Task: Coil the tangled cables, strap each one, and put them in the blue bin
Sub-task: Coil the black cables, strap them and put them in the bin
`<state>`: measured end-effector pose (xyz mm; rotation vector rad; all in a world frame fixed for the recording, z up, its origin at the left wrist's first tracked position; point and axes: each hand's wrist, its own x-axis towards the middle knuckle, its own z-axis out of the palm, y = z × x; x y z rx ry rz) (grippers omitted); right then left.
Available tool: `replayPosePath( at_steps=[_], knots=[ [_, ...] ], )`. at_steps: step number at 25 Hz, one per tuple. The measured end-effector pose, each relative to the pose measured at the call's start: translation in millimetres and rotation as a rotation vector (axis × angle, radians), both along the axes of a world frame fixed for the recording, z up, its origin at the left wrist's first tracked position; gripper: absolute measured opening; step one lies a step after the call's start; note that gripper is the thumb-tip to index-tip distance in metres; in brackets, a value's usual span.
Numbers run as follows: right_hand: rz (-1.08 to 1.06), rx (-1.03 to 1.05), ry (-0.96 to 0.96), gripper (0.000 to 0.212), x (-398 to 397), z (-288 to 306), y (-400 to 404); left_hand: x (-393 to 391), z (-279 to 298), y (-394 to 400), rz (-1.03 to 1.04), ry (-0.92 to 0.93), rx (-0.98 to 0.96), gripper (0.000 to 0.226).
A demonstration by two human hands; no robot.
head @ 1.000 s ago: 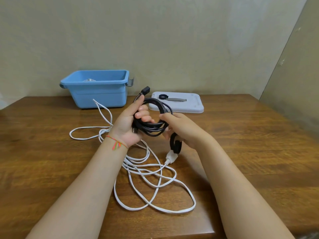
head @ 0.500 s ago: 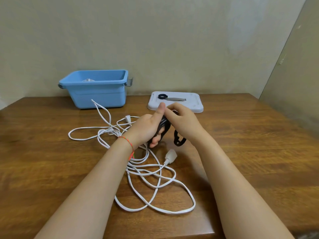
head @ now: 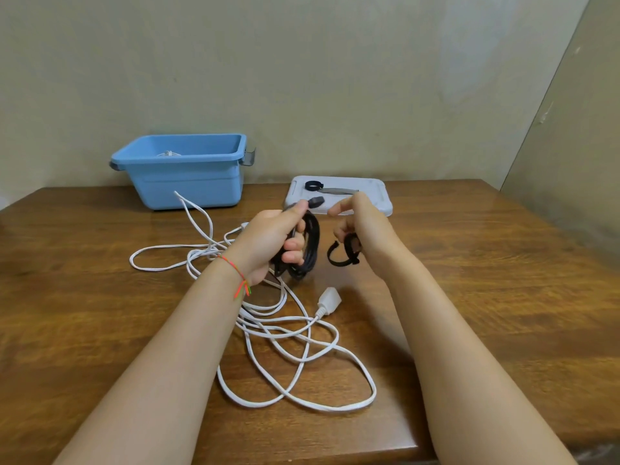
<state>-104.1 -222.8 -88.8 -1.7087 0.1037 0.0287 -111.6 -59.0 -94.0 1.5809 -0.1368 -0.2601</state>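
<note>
In the upper left of the frame a blue rectangular plastic bin (head: 188, 177) sits at the back of the brown wooden table (head: 486, 270), against the wall; a small bundle of white cable (head: 168, 153) shows just above its rim inside. In front of it a long white cable (head: 268, 330) sprawls in loose, tangled loops across the table from left of centre down to the lower centre, its white plug end (head: 329, 298) lying near the middle.

At centre the left hand (head: 268, 243), a thin red-orange thread bracelet (head: 239, 276) on its wrist, has its fingers curled tightly round a coiled black cable (head: 307, 250), held above the table, with the cable's black connector (head: 316, 202) sticking out past the thumb.

Just to its right, apart from the coil, the right hand (head: 365, 236) pinches a black strap loop (head: 342, 253) in its lower curled fingers, the forefinger and thumb loosely bent above.

Behind the hands, right of centre, a flat white plastic lid (head: 379, 199) carries another black strap ring (head: 311, 185) and a grey strip (head: 339, 190).
</note>
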Motion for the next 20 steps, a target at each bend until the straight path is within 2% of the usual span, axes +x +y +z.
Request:
replayPosePath(
  at_steps=[2,7,9,11,13,16,20],
  knots=[
    [0.035,0.101,0.041,0.018,0.4,1.6,2.1,2.7,-0.5,0.8,0.085,0.041,0.055,0.037],
    [0.186,0.085,-0.095,0.020,-2.2,-5.0,2.4,4.0,-0.3,-2.4,0.116,0.128,-0.007,0.028],
    [0.210,-0.011,-0.154,0.020,-3.0,-3.5,-1.4,5.5,-1.6,-0.5,0.146,0.112,-0.064,0.027],
    [0.191,-0.212,-0.215,0.023,-5.4,-1.8,-0.8,9.7,-4.4,3.7,0.175,0.104,-0.155,0.028],
    [0.173,-0.317,-0.258,0.023,-8.9,-0.8,2.7,13.1,-5.8,7.9,0.178,0.155,-0.322,0.031],
    [0.166,-0.277,-0.286,0.021,-9.6,-2.3,7.9,14.8,-5.2,12.9,0.150,0.278,-0.603,0.033],
    [0.116,-0.286,-0.353,0.025,-5.1,-5.9,9.6,16.8,-7.2,13.6,0.146,0.333,-0.674,0.036]
  ],
)
